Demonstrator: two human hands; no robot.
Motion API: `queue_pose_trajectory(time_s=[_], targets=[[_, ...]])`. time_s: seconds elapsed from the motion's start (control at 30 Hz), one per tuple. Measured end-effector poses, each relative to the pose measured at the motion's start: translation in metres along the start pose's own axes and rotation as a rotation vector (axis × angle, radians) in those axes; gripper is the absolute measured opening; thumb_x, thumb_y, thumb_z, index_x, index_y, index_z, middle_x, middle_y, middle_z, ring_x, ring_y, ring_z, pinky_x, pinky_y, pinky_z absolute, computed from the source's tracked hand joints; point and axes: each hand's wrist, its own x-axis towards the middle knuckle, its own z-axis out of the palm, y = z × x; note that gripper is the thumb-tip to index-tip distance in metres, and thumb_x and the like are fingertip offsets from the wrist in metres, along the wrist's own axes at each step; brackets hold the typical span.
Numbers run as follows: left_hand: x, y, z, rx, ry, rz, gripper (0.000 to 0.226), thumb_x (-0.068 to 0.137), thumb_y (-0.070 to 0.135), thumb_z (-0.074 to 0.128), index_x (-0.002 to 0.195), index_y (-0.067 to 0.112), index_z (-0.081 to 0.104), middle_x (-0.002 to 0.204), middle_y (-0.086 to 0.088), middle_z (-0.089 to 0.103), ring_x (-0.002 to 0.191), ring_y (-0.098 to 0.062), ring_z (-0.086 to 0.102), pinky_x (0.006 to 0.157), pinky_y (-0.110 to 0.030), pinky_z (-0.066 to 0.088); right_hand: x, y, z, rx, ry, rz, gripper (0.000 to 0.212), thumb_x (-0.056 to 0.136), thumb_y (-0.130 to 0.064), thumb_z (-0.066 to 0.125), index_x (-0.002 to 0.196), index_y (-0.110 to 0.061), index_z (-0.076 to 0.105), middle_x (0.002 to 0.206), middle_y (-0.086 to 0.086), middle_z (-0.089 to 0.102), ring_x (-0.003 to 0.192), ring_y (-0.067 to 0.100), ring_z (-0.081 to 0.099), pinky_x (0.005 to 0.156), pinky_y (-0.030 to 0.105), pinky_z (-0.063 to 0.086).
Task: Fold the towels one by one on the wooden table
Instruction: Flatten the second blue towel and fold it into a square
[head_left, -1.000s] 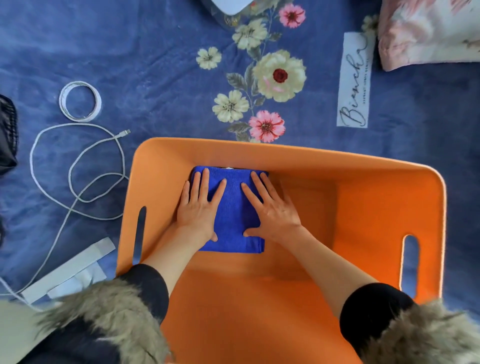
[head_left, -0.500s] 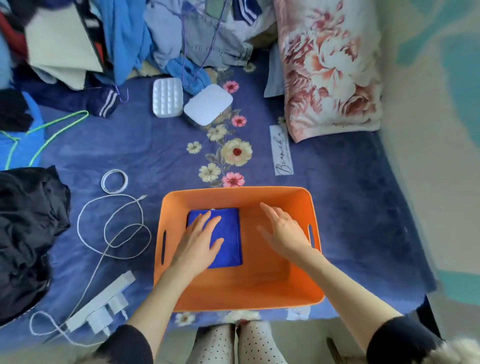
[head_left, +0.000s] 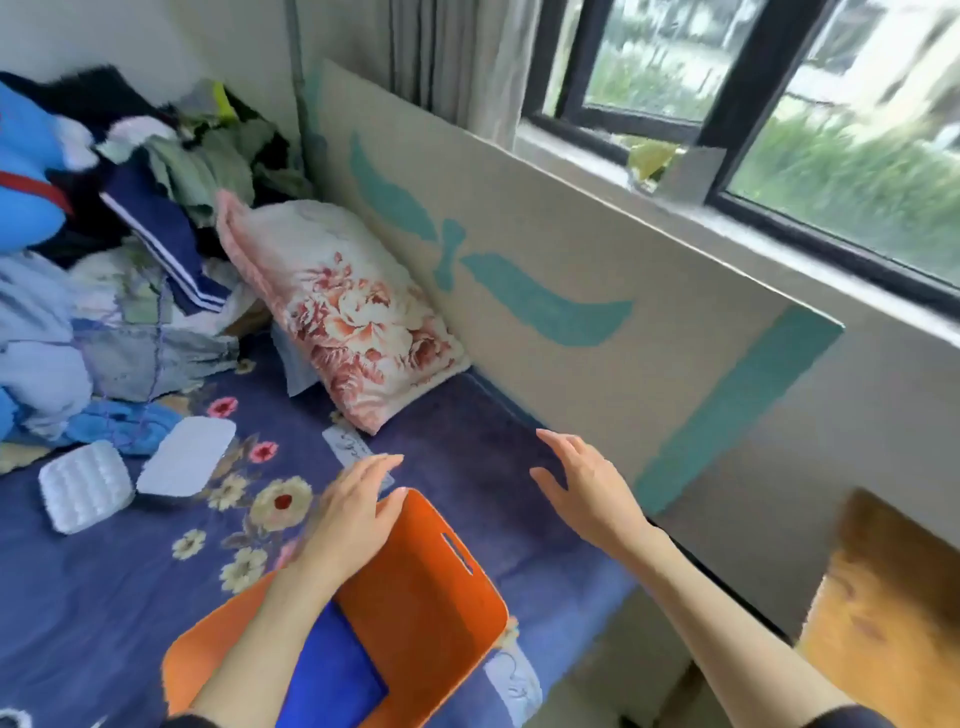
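A folded blue towel (head_left: 332, 680) lies in the bottom of an orange bin (head_left: 431, 597) on the blue floral bedspread. My left hand (head_left: 353, 514) hovers above the bin's far rim with relaxed fingers and holds nothing. Over the bedspread to the right of the bin, my right hand (head_left: 587, 483) is raised with fingers spread, also holding nothing. A corner of the wooden table (head_left: 883, 613) shows at the lower right.
A floral pillow (head_left: 343, 306) leans against a beige and teal board (head_left: 571, 280) under the window. A heap of clothes (head_left: 119, 260) fills the back left. Two white cases (head_left: 83, 486) (head_left: 187, 462) lie on the bedspread (head_left: 467, 467).
Both hands have lifted off the blue towel and out of the bin. The view has swung up and to the right, bringing in the window, the board and the table corner.
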Motion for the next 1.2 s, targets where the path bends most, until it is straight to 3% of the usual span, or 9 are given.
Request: queue_pose_trajectory(time_s=[0.37,0.53,0.67,0.77,0.9,1.2], targets=[[-0.040,0.151,0.037,-0.067,-0.307,0.638,0.040,0.094,0.022,0.052,0.133,0.014,0.049,0.134,0.000,0.052,0.127,-0.016,0.044,0.106,-0.031,0.034,-0.224,0.039,-0.062,0.056,0.252,0.628,0.051,0.096,-0.035,0.045,0.144,-0.021,0.032,0.145,-0.002,0.040,0.131,0.018,0.040,0.104,0.032,0.035],[-0.103,0.234,0.067,-0.096,-0.434,0.925,0.037,0.095,0.025,0.050,0.131,0.018,0.050,0.131,0.004,0.052,0.124,-0.013,0.045,0.101,-0.023,0.032,-0.347,0.034,-0.080,0.031,0.413,0.873,0.049,0.096,-0.037,0.044,0.142,-0.024,0.033,0.144,-0.002,0.042,0.129,0.016,0.043,0.104,0.032,0.039],[-0.182,0.288,0.089,-0.113,-0.553,1.146,0.036,0.094,0.026,0.051,0.129,0.017,0.052,0.129,0.000,0.055,0.120,-0.019,0.048,0.100,-0.029,0.036,-0.457,0.015,-0.081,0.036,0.513,1.071,0.049,0.096,-0.036,0.044,0.143,-0.022,0.033,0.146,-0.002,0.039,0.133,0.016,0.036,0.107,0.030,0.031],[-0.253,0.315,0.102,-0.123,-0.636,1.299,0.037,0.095,0.032,0.047,0.130,0.020,0.050,0.131,0.002,0.052,0.114,-0.018,0.053,0.094,-0.029,0.041,-0.541,-0.012,-0.073,0.030,0.575,1.222,0.049,0.096,-0.037,0.043,0.142,-0.022,0.034,0.146,-0.003,0.039,0.133,0.015,0.036,0.108,0.030,0.031],[-0.366,0.331,0.108,-0.183,-0.755,1.479,0.034,0.095,0.030,0.047,0.127,0.018,0.052,0.129,-0.001,0.054,0.122,-0.020,0.048,0.100,-0.031,0.040,-0.649,-0.068,-0.046,0.040,0.663,1.418,0.046,0.096,-0.034,0.045,0.140,-0.022,0.037,0.142,-0.003,0.043,0.129,0.016,0.040,0.105,0.028,0.031],[-0.627,0.309,0.085,-0.257,-1.076,1.792,0.034,0.095,0.026,0.048,0.128,0.019,0.052,0.130,0.003,0.053,0.127,-0.015,0.042,0.099,-0.028,0.034,-0.859,-0.243,0.036,0.039,0.823,1.864,0.044,0.095,-0.031,0.047,0.138,-0.019,0.042,0.137,0.001,0.048,0.127,0.018,0.043,0.104,0.030,0.034]])
